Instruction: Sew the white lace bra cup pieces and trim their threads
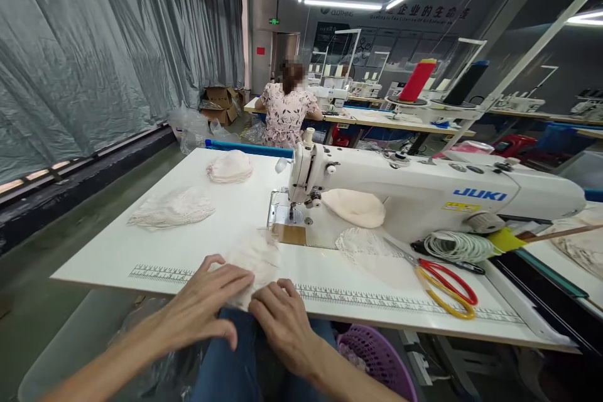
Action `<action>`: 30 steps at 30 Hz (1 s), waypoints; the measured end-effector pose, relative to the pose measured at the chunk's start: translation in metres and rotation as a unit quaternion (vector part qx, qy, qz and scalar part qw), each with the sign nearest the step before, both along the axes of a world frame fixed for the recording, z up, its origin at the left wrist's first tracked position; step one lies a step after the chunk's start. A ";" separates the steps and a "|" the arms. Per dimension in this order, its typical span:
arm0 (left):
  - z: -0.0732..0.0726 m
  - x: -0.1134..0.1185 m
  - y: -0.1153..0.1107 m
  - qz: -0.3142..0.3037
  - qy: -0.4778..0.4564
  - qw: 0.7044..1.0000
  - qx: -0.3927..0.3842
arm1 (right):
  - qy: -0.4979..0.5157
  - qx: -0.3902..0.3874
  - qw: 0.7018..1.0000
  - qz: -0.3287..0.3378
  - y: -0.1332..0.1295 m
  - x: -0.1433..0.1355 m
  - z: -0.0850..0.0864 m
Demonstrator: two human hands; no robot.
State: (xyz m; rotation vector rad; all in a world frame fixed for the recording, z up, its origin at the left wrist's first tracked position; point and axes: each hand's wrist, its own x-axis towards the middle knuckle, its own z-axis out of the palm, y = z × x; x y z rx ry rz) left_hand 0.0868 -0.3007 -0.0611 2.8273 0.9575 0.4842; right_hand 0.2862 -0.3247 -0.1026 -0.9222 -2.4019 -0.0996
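Observation:
A sheer cream fabric piece (257,256), somewhat blurred, lies at the table's front edge, just before the needle area of a white JUKI sewing machine (405,182). My left hand (207,298) rests on the fabric's left side, fingers stretched out and thumb apart. At its near right edge, my right hand (285,320) has its fingers curled on the cloth; the fingertips are partly hidden. Left of the machine lie two stacks of similar pieces, a nearer stack (174,207) and a farther stack (230,166). Under the machine arm sits a round cream piece (355,206).
Scissors (447,286) with red and yellow handles lie at the right, beside a mesh-like cream piece (365,244) and a coil of pale cord (459,246). A purple basket (377,358) stands below the table. Ahead, a person (287,107) sits at another table.

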 end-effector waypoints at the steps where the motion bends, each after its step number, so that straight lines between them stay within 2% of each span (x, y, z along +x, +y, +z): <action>1: -0.005 -0.001 -0.010 0.006 -0.012 1.000 0.014 | 0.029 -0.038 0.999 0.010 -0.003 0.004 0.006; 3: -0.013 0.001 -0.030 0.017 -0.058 0.998 0.013 | 0.095 -0.157 0.982 0.033 -0.011 0.014 0.022; 4: -0.014 0.003 -0.039 0.023 -0.083 0.996 -0.020 | 0.127 -0.240 0.961 0.050 -0.015 0.019 0.030; 6: -0.011 0.007 -0.053 0.047 -0.123 0.978 -0.164 | 0.188 -0.415 0.887 0.077 -0.024 0.030 0.047; 7: -0.008 0.009 -0.058 0.057 -0.136 0.952 -0.267 | 0.213 -0.482 0.846 0.083 -0.028 0.035 0.054; 8: -0.005 0.012 -0.060 0.065 -0.147 0.915 -0.369 | 0.233 -0.534 0.808 0.086 -0.031 0.039 0.059; 9: -0.002 0.015 -0.062 0.072 -0.159 0.872 -0.458 | 0.247 -0.567 0.781 0.086 -0.033 0.042 0.063; 10: 0.000 0.018 -0.061 0.076 -0.173 0.830 -0.524 | 0.253 -0.584 0.767 0.085 -0.035 0.045 0.065; 11: 0.000 0.020 -0.061 0.076 -0.187 0.799 -0.566 | 0.255 -0.590 0.762 0.084 -0.036 0.047 0.066; 12: 0.000 0.023 -0.059 0.078 -0.196 0.781 -0.588 | 0.252 -0.589 0.763 0.085 -0.037 0.049 0.066; 13: -0.001 0.025 -0.058 0.084 -0.200 0.775 -0.593 | 0.246 -0.586 0.767 0.086 -0.038 0.050 0.065; 17: -0.007 0.027 -0.054 0.119 -0.167 0.793 -0.574 | 0.226 -0.573 0.783 0.084 -0.038 0.051 0.056; 20: -0.009 0.026 -0.052 0.147 -0.146 0.807 -0.553 | 0.227 -0.546 0.805 0.047 -0.036 0.050 0.048; 24: -0.010 0.026 -0.049 0.171 -0.150 0.808 -0.543 | 0.228 -0.518 0.824 0.023 -0.032 0.050 0.042; 27: -0.005 0.025 -0.045 0.169 -0.162 0.810 -0.537 | 0.227 -0.522 0.822 0.024 -0.029 0.051 0.042; 30: 0.012 0.021 -0.029 0.164 -0.148 0.833 -0.507 | 0.231 -0.528 0.817 0.008 -0.022 0.048 0.050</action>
